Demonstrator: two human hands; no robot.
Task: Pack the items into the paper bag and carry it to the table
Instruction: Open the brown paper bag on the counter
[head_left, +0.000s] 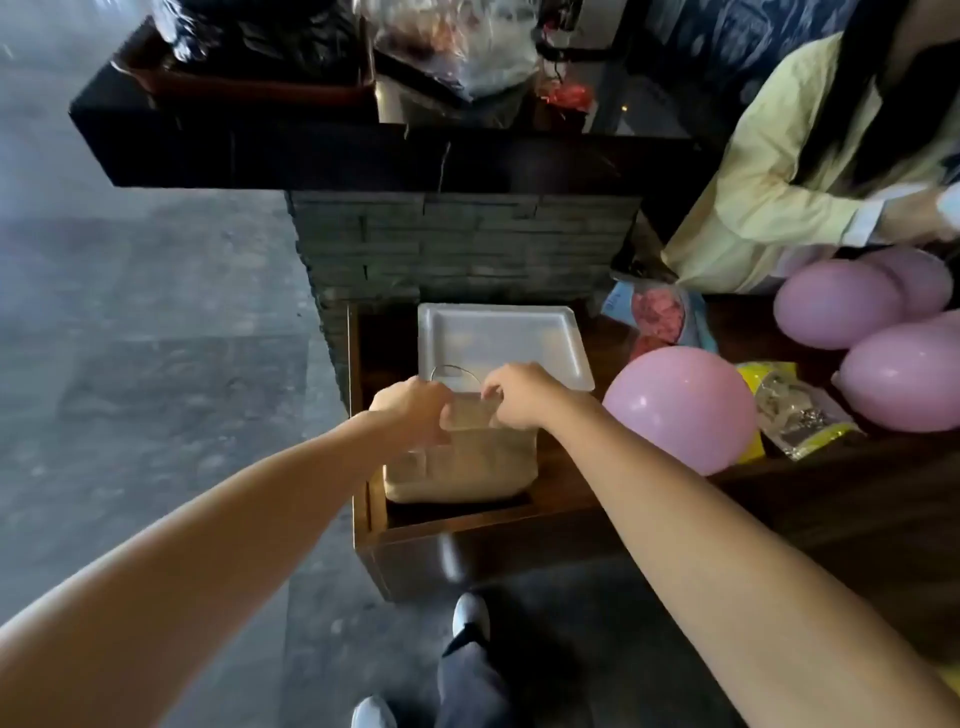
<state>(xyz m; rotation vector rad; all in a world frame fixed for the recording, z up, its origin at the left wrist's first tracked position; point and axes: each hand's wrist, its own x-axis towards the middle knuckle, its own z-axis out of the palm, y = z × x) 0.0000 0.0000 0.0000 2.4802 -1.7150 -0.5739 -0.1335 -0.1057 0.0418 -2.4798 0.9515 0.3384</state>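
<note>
Paper bag (460, 457) stands upright at the left end of the dark wooden desk (597, 499), just in front of a white square tray (498, 338). Both hands are at its top edge: the left hand (410, 410) is closed on the rim at the left side, and the right hand (519, 395) pinches the rim at the right side with bent fingers. A thin wire-like loop (454, 370) shows between the hands, above the mouth; I cannot tell if it is a handle or something else. What is inside the bag is hidden.

Risks from here, as I judge them. The bag is held only by its thin upper edge, so a pull with weight inside could tear the paper or let the rim slip from the fingers. The bag stands close to the left edge of the desk, so a push to that side could tip it toward the floor. A pink balloon (680, 410) lies just beside the right forearm; a wide elbow move could knock it away. More balloons (836, 304) and packets (795, 410) lie further right, near a second person in a pale yellow sleeve (769, 208), so reaching there for items may cross that person's hands.
</note>
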